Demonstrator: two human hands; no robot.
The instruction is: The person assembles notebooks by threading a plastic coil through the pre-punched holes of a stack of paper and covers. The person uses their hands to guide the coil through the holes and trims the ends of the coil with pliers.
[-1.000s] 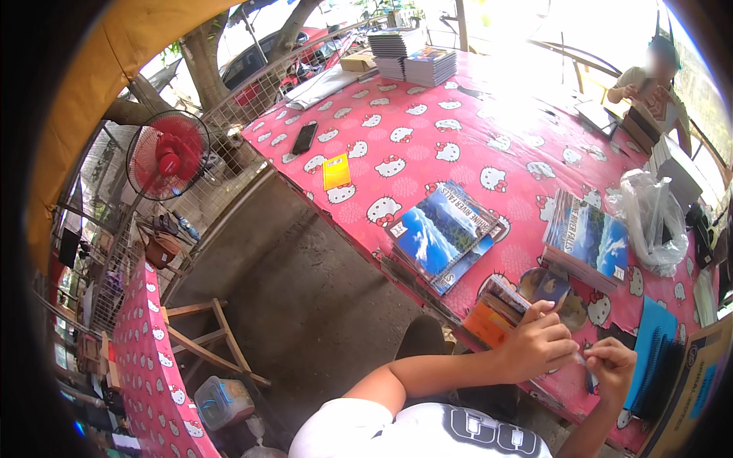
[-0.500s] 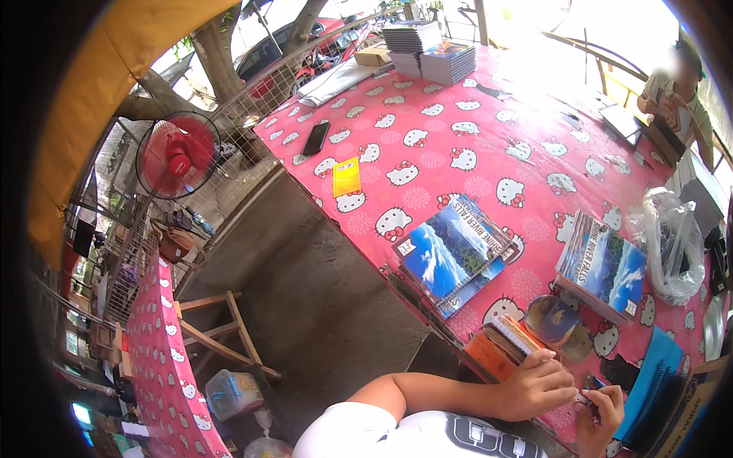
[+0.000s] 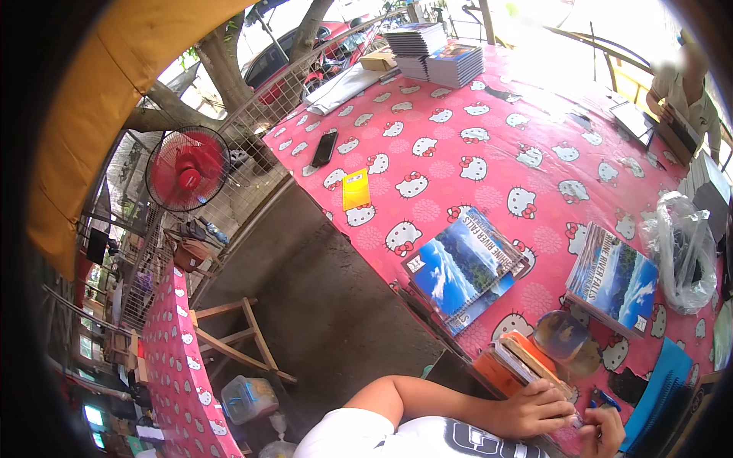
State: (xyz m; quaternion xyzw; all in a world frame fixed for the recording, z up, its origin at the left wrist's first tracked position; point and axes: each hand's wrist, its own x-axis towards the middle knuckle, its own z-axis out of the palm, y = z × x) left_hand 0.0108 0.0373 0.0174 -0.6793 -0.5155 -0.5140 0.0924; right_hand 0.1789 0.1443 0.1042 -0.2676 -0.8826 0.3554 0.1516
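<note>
At the lower right edge of the view, the left hand (image 3: 538, 408) rests on top of a small stack of booklets (image 3: 527, 365) with an orange cover. Its fingers (image 3: 561, 397) are curled down and press on the upper sheets near the edge closest to the person. The right hand (image 3: 599, 435) is just beside it, partly cut by the rim; its fingers seem closed around a thin blue pen (image 3: 603, 398), but I cannot tell the grip surely.

The stack lies on the pink patterned surface (image 3: 473, 145), near its front edge, between the person and a round glossy lid (image 3: 561, 336). Its long axis runs diagonally, from the lower right, near the hands, up to the left, toward the blue calendars (image 3: 462, 263).

As a judgement, the work is in an early or middle stage: the stack is held steady and the pen is at it, but no writing is visible. A second blue calendar (image 3: 615, 278) and tall piles of books (image 3: 439, 53) at the far end lie untouched.
</note>
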